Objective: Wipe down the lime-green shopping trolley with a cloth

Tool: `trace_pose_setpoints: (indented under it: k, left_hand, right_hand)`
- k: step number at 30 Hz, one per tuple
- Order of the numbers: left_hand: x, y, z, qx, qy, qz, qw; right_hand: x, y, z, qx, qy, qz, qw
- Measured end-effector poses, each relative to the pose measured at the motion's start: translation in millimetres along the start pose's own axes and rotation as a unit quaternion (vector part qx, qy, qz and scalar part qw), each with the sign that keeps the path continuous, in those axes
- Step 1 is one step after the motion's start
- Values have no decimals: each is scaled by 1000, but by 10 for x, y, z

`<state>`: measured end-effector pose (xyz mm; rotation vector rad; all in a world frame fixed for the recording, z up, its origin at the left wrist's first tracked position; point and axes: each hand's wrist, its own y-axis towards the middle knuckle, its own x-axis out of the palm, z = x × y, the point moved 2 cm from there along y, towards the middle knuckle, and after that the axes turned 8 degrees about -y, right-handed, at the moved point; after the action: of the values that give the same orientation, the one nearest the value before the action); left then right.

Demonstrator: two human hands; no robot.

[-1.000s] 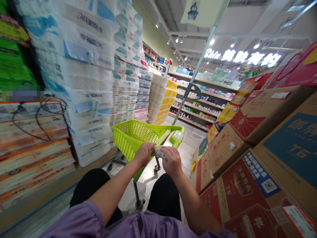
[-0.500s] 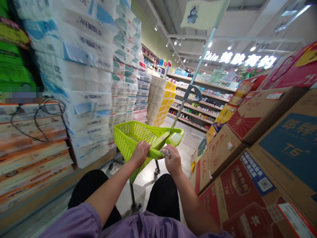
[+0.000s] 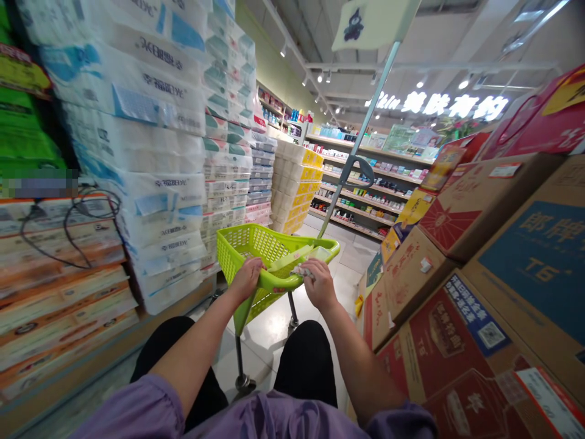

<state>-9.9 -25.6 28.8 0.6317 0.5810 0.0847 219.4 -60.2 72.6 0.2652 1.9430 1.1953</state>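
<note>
Before my knees stands a bright green plastic shopping cart (image 3: 237,305) with pierced basket walls and dark metal legs on casters. My left hand (image 3: 247,279) is closed over the left part of its near rim. At the rim's right side, my right hand (image 3: 319,285) is closed around a crumpled whitish wad (image 3: 300,270), perhaps tissue or cloth, and rests against the cart. A flat pale green box (image 3: 289,259) lies in the basket between my hands. Beside it is a clear-topped pack (image 3: 319,252), partly hidden by my right hand.
Tall stacks of wrapped paper packs (image 3: 159,158) line the left. Cardboard cartons (image 3: 457,317) are piled close on the right. A pole (image 3: 361,137) with a hook and a small flag rises beyond the cart. Product shelves (image 3: 361,183) stand across the aisle's far end.
My left hand has shifted left along the rim. The cart has turned slightly, with its basket's left end moving right. My right hand still holds the wad, now further over the rim.
</note>
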Motion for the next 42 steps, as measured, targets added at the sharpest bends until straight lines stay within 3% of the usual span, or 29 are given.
trace_pose_setpoints:
  k: [5,10,12,15,19,23,25,27,32,34,37,40,42]
  left_hand:
    - [-59,69,128,-12,60,-28,998]
    - [-8,-3,733,9,163,-96,982]
    - [0,-72,971,7,267,-107,958]
    - [-35,-140,1134,-5,341,-102,935]
    - [-96,-142,1071,29,345,-67,936]
    - [-96,-115,968,72,321,-64,942]
    - [-89,-107,939,84,312,-57,945]
    - [-86,-103,918,96,307,-48,946]
    - [-118,-109,851,118,293,-33,948]
    - [-148,-112,823,126,281,-26,951]
    - [-192,-110,789,135,277,-27,951]
    - [-211,-99,766,137,290,-42,946]
    - [-218,-92,755,137,300,-46,943]
  right_hand:
    - [150,-55,-160,25,-8,25,999]
    - [245,-63,-380,12,-27,27,999]
    - [254,-39,-419,-20,-23,1,1000]
    - [253,0,-381,-69,-13,-25,997]
    - [253,63,-86,-55,-15,-12,998]
    - [247,154,320,93,-43,22,995]
    - [257,183,382,141,-55,19,988]
    - [287,187,281,125,-60,2,990]
    - [371,141,-228,-18,-44,-57,997]
    - [377,169,-257,-38,-43,-73,996]
    - [354,293,10,8,-67,-97,993]
    - [284,427,475,143,-126,-130,973]
    - [233,475,709,181,-145,-155,960]
